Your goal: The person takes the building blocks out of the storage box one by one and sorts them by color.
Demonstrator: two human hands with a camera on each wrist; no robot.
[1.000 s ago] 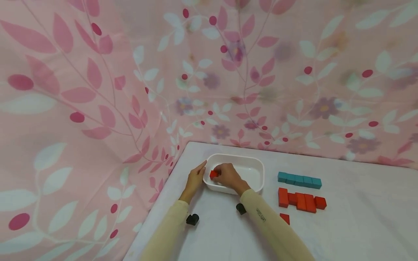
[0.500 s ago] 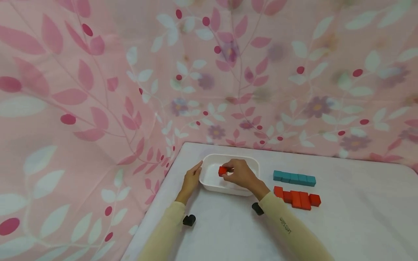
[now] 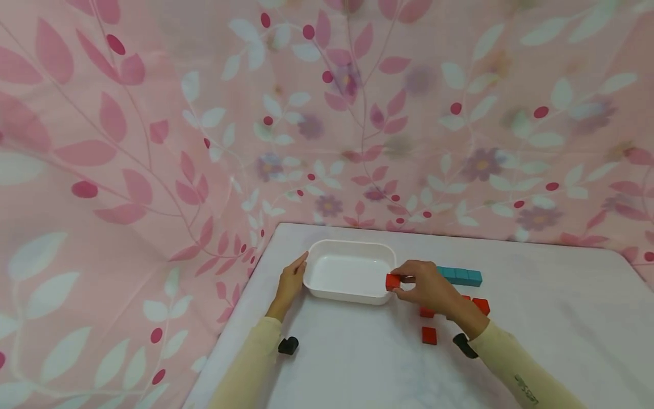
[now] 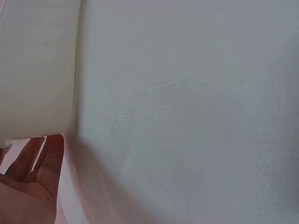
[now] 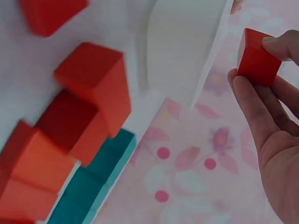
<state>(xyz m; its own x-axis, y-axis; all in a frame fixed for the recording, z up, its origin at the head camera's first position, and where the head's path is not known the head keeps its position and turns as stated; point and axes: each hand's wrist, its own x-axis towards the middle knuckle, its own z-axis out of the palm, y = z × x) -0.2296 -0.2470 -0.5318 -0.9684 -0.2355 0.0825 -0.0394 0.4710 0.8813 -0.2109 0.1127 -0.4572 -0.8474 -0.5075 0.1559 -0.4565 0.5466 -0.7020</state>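
Observation:
A white rectangular tray lies on the white tabletop. My left hand touches the tray's left side with its fingers extended; in the left wrist view, the left hand is partly hidden behind the tray wall. At the tray's right rim, my right hand pinches a red block between thumb and fingers. The right wrist view shows that red block held clear of the surface, with the tray wall to its left.
Beyond the right hand, teal blocks stand in a row. Several red blocks line up in front of them, partly covered by the hand and forearm. One separate red block lies nearer. Floral pink cloth hangs behind the table.
My right hand has carried the red block rightward, from inside the tray's left end to its right rim. The left hand stays at the tray's left side.

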